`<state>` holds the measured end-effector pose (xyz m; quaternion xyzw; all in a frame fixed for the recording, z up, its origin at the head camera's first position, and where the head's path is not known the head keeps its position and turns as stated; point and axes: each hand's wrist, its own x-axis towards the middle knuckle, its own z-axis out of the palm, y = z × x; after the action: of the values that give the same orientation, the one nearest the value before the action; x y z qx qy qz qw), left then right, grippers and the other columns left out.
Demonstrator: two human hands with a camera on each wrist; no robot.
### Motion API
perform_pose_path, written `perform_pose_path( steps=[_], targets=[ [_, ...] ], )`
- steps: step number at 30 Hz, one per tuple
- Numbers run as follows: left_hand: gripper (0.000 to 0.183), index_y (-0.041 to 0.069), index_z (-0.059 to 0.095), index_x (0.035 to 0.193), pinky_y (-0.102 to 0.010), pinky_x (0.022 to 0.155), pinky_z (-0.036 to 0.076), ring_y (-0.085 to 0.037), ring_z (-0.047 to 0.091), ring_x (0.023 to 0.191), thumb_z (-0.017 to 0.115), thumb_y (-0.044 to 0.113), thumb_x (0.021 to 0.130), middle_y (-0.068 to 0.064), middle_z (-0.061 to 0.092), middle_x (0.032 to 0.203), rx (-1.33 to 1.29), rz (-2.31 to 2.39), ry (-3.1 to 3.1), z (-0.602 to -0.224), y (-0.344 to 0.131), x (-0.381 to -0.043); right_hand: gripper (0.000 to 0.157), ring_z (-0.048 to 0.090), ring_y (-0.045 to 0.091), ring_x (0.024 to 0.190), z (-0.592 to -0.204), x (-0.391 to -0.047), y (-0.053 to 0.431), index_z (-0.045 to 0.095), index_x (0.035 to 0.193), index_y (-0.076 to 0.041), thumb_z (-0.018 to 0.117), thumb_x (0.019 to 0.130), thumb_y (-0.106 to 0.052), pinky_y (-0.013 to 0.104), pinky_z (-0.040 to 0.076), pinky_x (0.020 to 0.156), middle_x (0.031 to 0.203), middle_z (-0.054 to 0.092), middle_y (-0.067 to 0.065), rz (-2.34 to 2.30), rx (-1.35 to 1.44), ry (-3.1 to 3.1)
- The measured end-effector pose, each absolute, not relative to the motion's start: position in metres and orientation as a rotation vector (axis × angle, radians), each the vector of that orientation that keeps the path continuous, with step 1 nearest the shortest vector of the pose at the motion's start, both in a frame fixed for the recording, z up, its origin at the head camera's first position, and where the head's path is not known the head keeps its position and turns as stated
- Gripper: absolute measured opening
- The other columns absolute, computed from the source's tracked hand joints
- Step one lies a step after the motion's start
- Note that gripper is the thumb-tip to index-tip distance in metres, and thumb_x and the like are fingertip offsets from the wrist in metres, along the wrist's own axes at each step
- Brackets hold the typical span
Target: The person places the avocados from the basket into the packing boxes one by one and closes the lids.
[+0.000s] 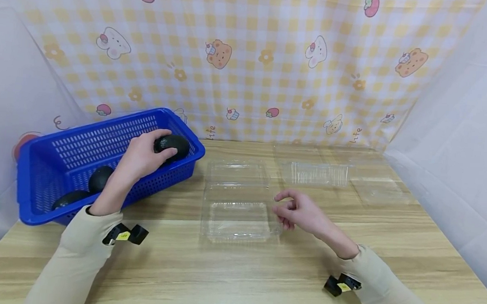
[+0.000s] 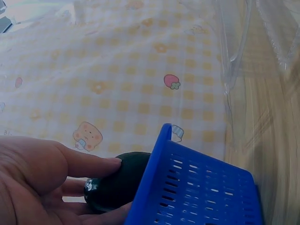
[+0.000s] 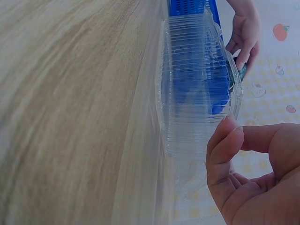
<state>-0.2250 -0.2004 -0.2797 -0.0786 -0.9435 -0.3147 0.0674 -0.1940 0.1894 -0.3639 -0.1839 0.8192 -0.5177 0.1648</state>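
Note:
In the head view my left hand (image 1: 145, 151) grips a dark green avocado (image 1: 175, 145) at the right end of a blue plastic basket (image 1: 37, 147). The left wrist view shows the avocado (image 2: 124, 180) between thumb and fingers, partly hidden by the basket's rim (image 2: 161, 140). Two more dark avocados (image 1: 100, 178) lie lower in the basket, near its left end. An open clear plastic clamshell container (image 1: 240, 194) sits on the table at centre. My right hand (image 1: 300, 214) pinches at its right rim, thumb and index fingertip together in the right wrist view (image 3: 253, 164).
More clear plastic containers (image 1: 319, 173) stand open at the back right of the wooden table (image 1: 216, 283). A yellow checked cloth (image 1: 248, 85) hangs behind the table, and white cloth (image 1: 465, 117) hangs along the right side.

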Motion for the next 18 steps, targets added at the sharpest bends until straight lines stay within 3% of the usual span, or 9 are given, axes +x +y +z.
perform_pose_path(
  steps=[9,18],
  targets=[
    [0.055,0.0,0.047,0.147,-0.059,0.089,0.047,-0.048,0.053,0.118,0.065,0.021,0.1,-0.031,0.051,0.139,-0.279,-0.941,-2.771,-0.271,-0.189,-0.212,0.038,0.058,0.015,0.055,-0.365,-0.194,0.189,0.046,0.126,0.014,0.062,0.1,-0.008,0.026,0.05,0.049,0.069,0.063,0.007,-1.487,-0.516,2.335],
    [0.052,0.001,0.051,0.144,-0.041,0.07,0.05,-0.035,0.065,0.087,0.067,0.022,0.099,-0.029,0.061,0.124,-0.364,-0.945,-2.699,-0.267,-0.18,-0.202,0.039,0.057,0.016,0.055,-0.365,-0.193,0.188,0.046,0.126,0.013,0.063,0.1,-0.009,0.026,0.049,0.049,0.069,0.063,0.007,-1.48,-0.505,2.344]
  ],
)
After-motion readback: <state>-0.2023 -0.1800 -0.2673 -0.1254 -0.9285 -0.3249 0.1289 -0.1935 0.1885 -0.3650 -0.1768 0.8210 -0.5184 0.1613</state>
